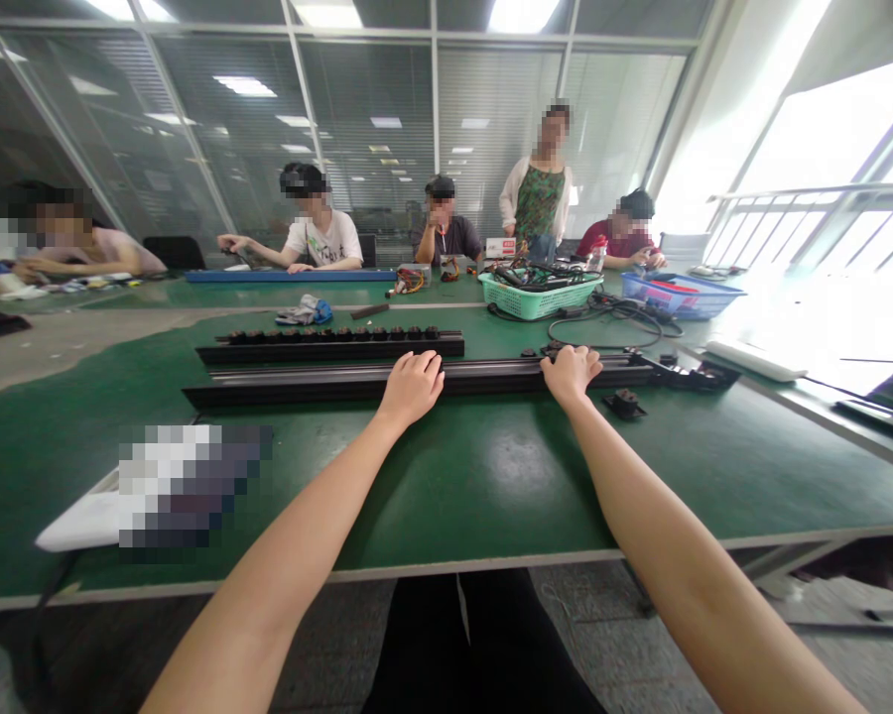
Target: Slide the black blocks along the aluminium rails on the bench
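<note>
A long black channel-shaped housing [305, 385] lies across the green table in front of me, with a lighter strip running along its inside. My left hand [413, 385] is closed over the middle of this housing, fingers curled across its top. Farther right, my right hand [572, 374] grips the same housing, thumb on the near side and fingers over the top. Black linked parts [689, 373] extend from its right end. A small black socket-like piece [625, 403] rests on the table just right of my right hand. Behind stands a second black rail [327, 349] carrying a row of black socket-like pieces.
A green basket [540, 297] full of black parts and a blue basket [685, 297] stand toward the back right, with black cables [617, 315] nearby. Grey-blue gloves [305, 311] lie behind the rails. A blurred-out object [186, 486] sits front left. Several people are across the table.
</note>
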`<state>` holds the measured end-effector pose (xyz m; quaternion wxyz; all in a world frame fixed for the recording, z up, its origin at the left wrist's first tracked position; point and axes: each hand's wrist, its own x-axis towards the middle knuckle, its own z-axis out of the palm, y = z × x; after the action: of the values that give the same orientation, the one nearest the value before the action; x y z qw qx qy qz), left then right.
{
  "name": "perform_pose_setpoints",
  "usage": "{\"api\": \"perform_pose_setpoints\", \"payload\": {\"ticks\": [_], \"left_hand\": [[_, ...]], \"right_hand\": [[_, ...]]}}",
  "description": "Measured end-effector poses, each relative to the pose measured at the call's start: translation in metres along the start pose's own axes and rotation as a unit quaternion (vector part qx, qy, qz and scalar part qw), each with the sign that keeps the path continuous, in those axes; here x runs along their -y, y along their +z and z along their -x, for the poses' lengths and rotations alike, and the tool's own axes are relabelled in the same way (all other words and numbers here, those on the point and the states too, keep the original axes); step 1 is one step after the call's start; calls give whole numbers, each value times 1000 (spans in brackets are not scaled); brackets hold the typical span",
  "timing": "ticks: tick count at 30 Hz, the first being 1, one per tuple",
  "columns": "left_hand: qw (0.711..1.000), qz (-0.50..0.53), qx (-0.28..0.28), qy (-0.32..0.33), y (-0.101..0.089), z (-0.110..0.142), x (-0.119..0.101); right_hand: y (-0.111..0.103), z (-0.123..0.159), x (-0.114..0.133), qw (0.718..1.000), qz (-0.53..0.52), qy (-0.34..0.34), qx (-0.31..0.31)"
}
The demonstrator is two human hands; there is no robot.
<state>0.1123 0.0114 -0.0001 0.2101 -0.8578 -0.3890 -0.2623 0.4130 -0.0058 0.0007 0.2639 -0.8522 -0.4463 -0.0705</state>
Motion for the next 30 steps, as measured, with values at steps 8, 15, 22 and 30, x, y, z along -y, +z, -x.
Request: {"api": "perform_pose_setpoints", "payload": {"ticks": [8, 15, 22, 30], "left_hand": [[1000, 3, 0, -2, 0, 0, 0], [1000, -6, 2, -3, 1, 0, 1], [1000, -2, -1, -1, 0, 0, 0], [1000, -2, 5, -2, 0, 0, 0]], "right_hand": [[2, -1, -2, 1000, -5, 1, -14], [4, -4, -6, 1000, -3, -3, -10], [3, -4, -7, 1000, 1, 0, -21], [-1, -4, -10, 999, 6, 22, -24]]}}
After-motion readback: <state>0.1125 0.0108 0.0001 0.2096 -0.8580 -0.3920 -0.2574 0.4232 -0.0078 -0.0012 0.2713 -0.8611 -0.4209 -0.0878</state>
